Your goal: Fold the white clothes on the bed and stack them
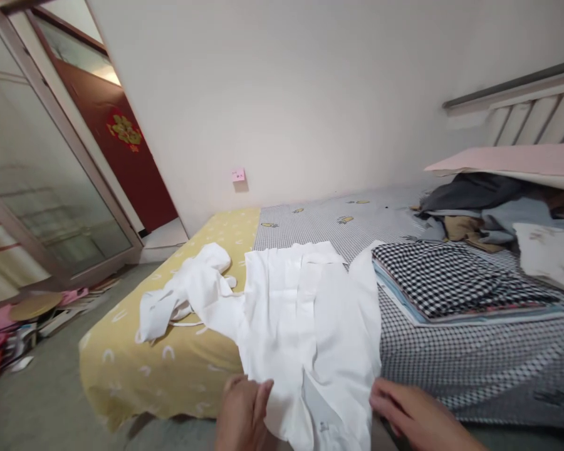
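A white garment (301, 313) lies spread on the bed, its sleeves bunched to the left over the yellow sheet (169, 357). My left hand (242, 413) is at the garment's near left edge, fingers curled and pinching the cloth. On the near right edge rests my right hand (413, 416), fingers bent on the fabric. A small label shows on the hem between the hands.
A folded stack topped by a black-and-white checked cloth (451, 275) sits right of the garment on the checked sheet (474, 363). Loose dark and tan clothes (479, 207) pile at the far right under a pink board (512, 160). Clutter (23, 319) lies on the floor by the glass door.
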